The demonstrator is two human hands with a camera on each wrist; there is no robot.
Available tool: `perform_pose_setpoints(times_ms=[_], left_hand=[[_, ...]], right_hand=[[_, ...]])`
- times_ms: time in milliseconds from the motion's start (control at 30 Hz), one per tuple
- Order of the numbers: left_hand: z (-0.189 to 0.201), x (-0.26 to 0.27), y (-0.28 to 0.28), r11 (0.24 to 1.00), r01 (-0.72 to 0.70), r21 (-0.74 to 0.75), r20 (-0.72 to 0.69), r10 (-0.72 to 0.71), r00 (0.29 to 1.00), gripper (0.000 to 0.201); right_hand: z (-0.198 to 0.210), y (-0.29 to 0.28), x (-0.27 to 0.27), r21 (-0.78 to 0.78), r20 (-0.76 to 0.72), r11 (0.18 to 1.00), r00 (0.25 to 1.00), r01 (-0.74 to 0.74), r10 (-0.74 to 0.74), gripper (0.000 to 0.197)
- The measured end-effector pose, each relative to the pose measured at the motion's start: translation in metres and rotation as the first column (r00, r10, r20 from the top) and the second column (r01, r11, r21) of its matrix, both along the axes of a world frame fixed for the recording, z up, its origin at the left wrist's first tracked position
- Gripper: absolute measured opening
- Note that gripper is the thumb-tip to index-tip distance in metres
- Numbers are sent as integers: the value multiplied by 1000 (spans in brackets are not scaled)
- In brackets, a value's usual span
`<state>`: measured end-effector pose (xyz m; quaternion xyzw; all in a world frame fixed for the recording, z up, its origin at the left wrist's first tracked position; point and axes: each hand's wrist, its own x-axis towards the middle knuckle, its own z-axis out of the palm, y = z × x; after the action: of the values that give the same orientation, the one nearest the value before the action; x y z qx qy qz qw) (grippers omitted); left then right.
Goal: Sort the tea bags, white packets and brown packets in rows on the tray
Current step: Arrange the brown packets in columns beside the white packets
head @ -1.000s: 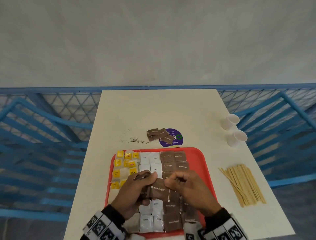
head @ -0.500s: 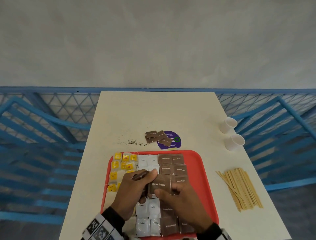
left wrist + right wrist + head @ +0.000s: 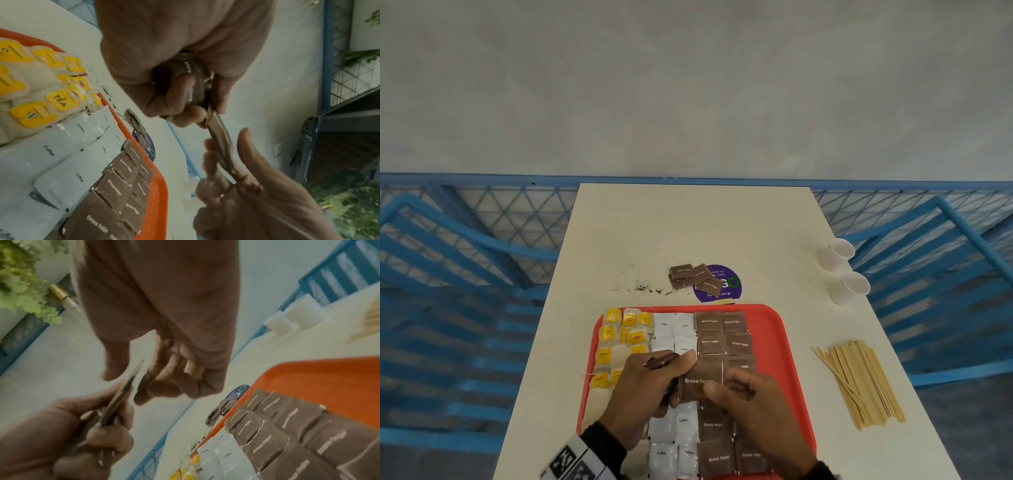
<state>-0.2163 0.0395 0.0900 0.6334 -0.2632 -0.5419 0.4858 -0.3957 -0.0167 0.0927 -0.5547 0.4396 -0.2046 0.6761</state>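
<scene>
A red tray (image 3: pixel 774 325) holds yellow-tagged tea bags (image 3: pixel 619 329) on the left, white packets (image 3: pixel 674 329) in the middle and brown packets (image 3: pixel 722 332) on the right. Above the tray's middle, my left hand (image 3: pixel 650 387) grips a small bundle of brown packets (image 3: pixel 193 84). One brown packet (image 3: pixel 700 380) sticks out of the bundle toward my right hand (image 3: pixel 750 401). The right hand's thumb lies on the packet's face and its curled fingers sit behind it. In the right wrist view the packet (image 3: pixel 131 379) shows edge-on between thumb and fingers.
Several loose brown packets (image 3: pixel 691 277) lie on a purple sticker (image 3: pixel 726 284) beyond the tray, beside spilled tea dust (image 3: pixel 643 287). Two white cups (image 3: pixel 839 253) and a pile of wooden stirrers (image 3: pixel 859 383) are to the right. Blue railing surrounds the table.
My right hand has moved left onto the brown packet sticking out of the left hand's bundle. The left hand has stayed over the tray's middle.
</scene>
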Motion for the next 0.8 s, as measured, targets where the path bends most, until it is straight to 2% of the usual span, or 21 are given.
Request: perform_pose_setpoints(times_ms=[100,233,333,467,600,700,800], left_hand=[[-3,-2,-2,999,35,13,16,-35,999,46],[-6,-5,-4,993,107,50,43,-110,993,39],[-12,-5,-3,968,207,145,52,-216,975,30],[-18,-2,-1,937,271,221,36,-286,958,26],[-22,4,4,950,174,260,22,-186,982,23],[-26,10,9,944,105,312,-4,-109,994,25],[-30,15,14,932,94,351,-107,-60,992,17]], right_hand=[[-3,-4,-3,-52,19,993,995,103,-102,23],[-13,-9,-5,-63,-34,992,993,113,-115,26],[-21,-18,-6,-42,-63,988,986,152,-154,32],[-29,-37,-5,12,-104,992,987,126,-124,26],[-39,-75,-8,4,-166,993,980,116,-114,19],[-74,-124,-14,-103,-353,986,922,130,-159,20],[-110,-160,-16,-130,-481,984,860,124,-172,20]])
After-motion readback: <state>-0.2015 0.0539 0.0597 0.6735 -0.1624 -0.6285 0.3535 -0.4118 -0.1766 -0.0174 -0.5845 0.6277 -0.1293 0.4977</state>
